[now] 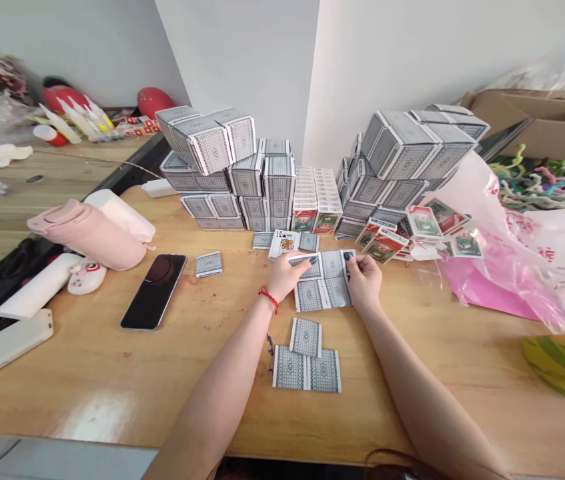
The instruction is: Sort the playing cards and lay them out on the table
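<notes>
The head view shows, at left on the light-brown wooden tabletop (232, 320), a pink cylindrical bottle (97, 233), then a flat black-screened phone (153, 291). Stacked grey-patterned card blocks (212, 150) stand farther off. The left hand (283, 275), nearly closed, pinches the left side of a four-square grey-patterned card panel (336, 290); three folded grey-patterned card squares (307, 369) lie nearer. The right hand (365, 280), fingers curled, pinches the panel's far right corner. Rightmost sits a round yellow-green tape roll (555, 360).

The cards (331, 283) are patterned grey and white, the bracelet (269, 295) red.
</notes>
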Action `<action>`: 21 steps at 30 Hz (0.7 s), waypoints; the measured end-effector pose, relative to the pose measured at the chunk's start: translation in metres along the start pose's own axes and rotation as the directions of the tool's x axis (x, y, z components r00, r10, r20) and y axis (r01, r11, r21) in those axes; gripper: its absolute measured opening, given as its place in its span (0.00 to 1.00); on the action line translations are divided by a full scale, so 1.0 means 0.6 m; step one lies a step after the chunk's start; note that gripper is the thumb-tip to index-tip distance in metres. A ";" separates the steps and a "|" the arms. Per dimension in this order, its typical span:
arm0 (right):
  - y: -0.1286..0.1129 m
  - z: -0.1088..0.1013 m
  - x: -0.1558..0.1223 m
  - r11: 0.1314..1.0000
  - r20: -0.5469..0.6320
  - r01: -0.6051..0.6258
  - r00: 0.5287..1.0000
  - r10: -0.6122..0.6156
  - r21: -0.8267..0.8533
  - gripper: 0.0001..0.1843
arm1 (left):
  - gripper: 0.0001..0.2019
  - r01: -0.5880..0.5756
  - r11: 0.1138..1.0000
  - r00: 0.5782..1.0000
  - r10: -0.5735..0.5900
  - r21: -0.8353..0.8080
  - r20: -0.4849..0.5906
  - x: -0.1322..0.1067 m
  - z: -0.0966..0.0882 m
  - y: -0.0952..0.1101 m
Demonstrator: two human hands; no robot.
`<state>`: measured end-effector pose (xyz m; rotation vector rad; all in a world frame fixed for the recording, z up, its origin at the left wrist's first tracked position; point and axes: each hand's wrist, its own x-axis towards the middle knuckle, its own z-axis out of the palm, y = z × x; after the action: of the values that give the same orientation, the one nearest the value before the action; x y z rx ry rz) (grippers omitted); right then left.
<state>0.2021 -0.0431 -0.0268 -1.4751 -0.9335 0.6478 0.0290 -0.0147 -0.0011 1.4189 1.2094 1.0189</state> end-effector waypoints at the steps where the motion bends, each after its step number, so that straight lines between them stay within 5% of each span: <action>1: -0.002 0.001 -0.002 1.000 0.016 0.014 1.000 -0.014 -0.016 0.16 | 0.12 0.002 1.000 1.000 -0.002 0.008 0.008 0.000 0.002 -0.001; 10: -0.022 0.009 -0.016 0.981 0.129 0.157 0.982 -0.141 -0.118 0.14 | 0.12 -0.027 0.996 0.998 0.022 0.085 0.057 -0.006 0.013 -0.006; 16: -0.014 0.005 -0.007 0.991 0.063 0.123 0.991 -0.119 -0.059 0.14 | 0.12 0.039 0.995 0.975 -0.018 -0.087 0.222 -0.004 -0.007 0.005; 21: -0.006 0.002 0.000 0.997 0.050 0.081 0.995 -0.081 0.005 0.16 | 0.18 0.013 1.000 0.989 -0.010 -0.020 0.145 0.002 -0.016 -0.001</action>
<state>0.2004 -0.0424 -0.0232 -1.4161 -1.0254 0.6293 0.0194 -0.0122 0.0001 1.4423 1.0969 0.9019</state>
